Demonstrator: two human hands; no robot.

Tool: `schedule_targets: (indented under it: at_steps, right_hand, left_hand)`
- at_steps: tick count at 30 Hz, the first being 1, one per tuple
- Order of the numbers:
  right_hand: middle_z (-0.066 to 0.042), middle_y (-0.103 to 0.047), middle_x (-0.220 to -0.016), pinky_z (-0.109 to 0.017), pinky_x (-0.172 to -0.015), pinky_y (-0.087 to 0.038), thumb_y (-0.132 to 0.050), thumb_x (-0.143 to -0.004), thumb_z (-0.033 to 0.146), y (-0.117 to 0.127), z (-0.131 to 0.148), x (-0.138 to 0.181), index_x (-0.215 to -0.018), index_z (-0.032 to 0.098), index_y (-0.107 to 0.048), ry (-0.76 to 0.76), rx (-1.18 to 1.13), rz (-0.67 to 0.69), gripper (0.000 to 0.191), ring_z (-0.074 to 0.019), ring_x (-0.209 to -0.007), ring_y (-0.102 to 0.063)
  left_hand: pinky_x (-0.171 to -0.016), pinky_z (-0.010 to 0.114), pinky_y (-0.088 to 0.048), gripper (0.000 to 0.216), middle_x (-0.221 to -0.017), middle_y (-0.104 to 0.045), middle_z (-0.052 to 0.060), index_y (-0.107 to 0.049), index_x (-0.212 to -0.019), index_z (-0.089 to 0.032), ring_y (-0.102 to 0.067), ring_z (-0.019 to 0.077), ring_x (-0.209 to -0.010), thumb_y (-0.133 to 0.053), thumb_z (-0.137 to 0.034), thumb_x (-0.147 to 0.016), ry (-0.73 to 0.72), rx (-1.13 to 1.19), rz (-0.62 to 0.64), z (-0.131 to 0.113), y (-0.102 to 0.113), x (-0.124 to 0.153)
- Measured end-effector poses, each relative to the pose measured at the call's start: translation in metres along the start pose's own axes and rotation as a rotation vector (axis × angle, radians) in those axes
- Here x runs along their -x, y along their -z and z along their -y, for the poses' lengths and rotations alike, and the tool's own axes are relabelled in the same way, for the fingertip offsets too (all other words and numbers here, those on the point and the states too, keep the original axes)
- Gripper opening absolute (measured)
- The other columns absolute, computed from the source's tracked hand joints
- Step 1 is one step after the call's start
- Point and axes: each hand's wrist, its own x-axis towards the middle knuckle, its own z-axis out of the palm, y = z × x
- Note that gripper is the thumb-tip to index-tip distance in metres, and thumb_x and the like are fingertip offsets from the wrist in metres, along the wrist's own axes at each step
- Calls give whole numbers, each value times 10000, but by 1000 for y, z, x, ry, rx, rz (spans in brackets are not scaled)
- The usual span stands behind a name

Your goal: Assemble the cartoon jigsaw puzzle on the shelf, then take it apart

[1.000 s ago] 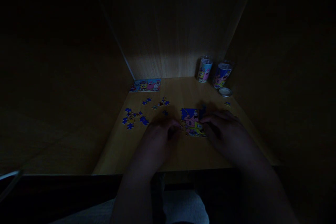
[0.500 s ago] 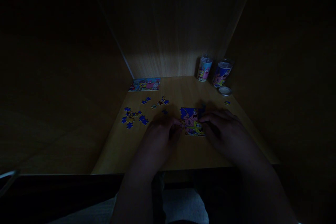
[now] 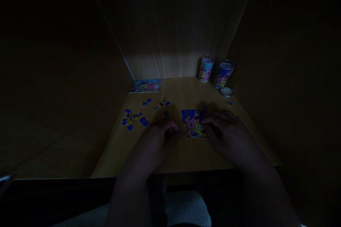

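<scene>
Puzzle patch: small rectangular patch of joined cartoon jigsaw pieces, blue with pink and yellow figures [image 3: 193, 123], lying flat just right of the middle of the frame, between the two hands.
Desk: light wooden desk top [image 3: 186, 156] boxed in by wooden side and back panels [image 3: 165, 42]. Honestly super dark, only the middle strip gets any light.
Left hand: left hand [image 3: 160, 136] comes up from the bottom centre, fingers curled in right against the patch's left edge. Might be pinching a piece, but it's too dark to tell.
Right hand: right hand [image 3: 226, 131] sits on the other side with its fingertips on the patch's right edge. Can't tell if it's gripping or just pressing. So the hands are apart, one on each side of the patch.
Picture: flat rectangular cartoon picture [image 3: 145, 86] at the back, left of centre. Finished puzzle or reference card, no idea.
Cups: two printed cartoon cups [image 3: 205, 68] [image 3: 223, 74] at the back, right of centre, with a round white lid [image 3: 227, 92] just in front of them.
Loose pieces: blue loose pieces in a cluster [image 3: 131, 120] left of centre, a few more [image 3: 160, 103] behind the left hand, and one stray piece [image 3: 229, 104] near the lid.
Progress: I'd say partway. One patch is joined up, and plenty of pieces are still scattered.
</scene>
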Motion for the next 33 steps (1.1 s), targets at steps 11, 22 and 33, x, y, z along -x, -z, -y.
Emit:
schedule_targets:
  at_steps: [11, 22, 33]
  right_hand:
    - [-47, -820, -1209, -514, -1035, -567, -660, -1034, 189, -2, -1, 1, -1148, 296, -763, -4, -2, -10, 187, -296, -1114, -738]
    - [-47, -819, -1202, -518, -1030, -569, -661, -1046, 209, -2, -3, 1, -1153, 297, -764, 0, 4, 0, 173, -300, -1118, -723]
    - [-45, -818, -1206, -522, -1035, -568, -660, -1036, 190, -1, -1, 1, -1152, 296, -766, -18, -10, 3, 190, -299, -1125, -729]
  left_hand:
    - [-802, 335, -544, 102, -984, -839, -1, -789, -950, -271, -776, 207, -894, -716, -227, -1005, -12, -102, -6, -6, 7, 4]
    - [-782, 329, -547, 37, -1006, -842, -11, -760, -1017, -281, -782, 209, -894, -726, -273, -1027, 31, -41, -1, -5, 5, 4]
    - [-931, 340, -598, 173, -1166, -861, 0, -820, -1123, -306, -803, 215, -1054, -676, -244, -1052, -20, 13, 20, 1, -1, 2]
